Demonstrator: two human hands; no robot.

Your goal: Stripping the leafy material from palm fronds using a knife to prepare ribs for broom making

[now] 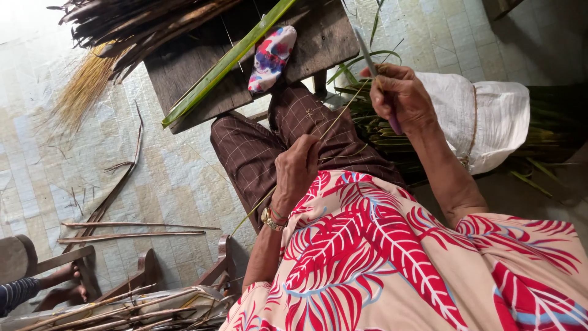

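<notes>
Stripping a thin leaf rib looks to be the work in hand, and both hands are closed on what they carry. Nearest the camera, past the red and cream patterned sleeves (380,257), the left hand (297,168) pinches the rib (331,125) between thumb and fingers over the lap, a bracelet (272,217) at its wrist. The rib runs taut from below that hand, up across the brown checked trousers (288,132), toward the right hand (398,95), which is clamped on a knife (367,55) with its blade pointing up and away. The hands are apart, joined only by the rib.

To do this well, I judge the left hand should keep the rib stretched and the blade held shallow and facing away from the body, so it scrapes rather than cuts through.

Room is tight on the right: a white sack (484,119) and a bundle of green leaves (373,132) lie just beside the knife hand. Ahead, a foot in a patterned sock (272,55) rests on a dark wooden bench (312,43) beside a long green leaf (226,61). Farther left, a woven floor mat (165,171) holds loose sticks (131,232) and a straw bunch (86,86), with more open space there.
</notes>
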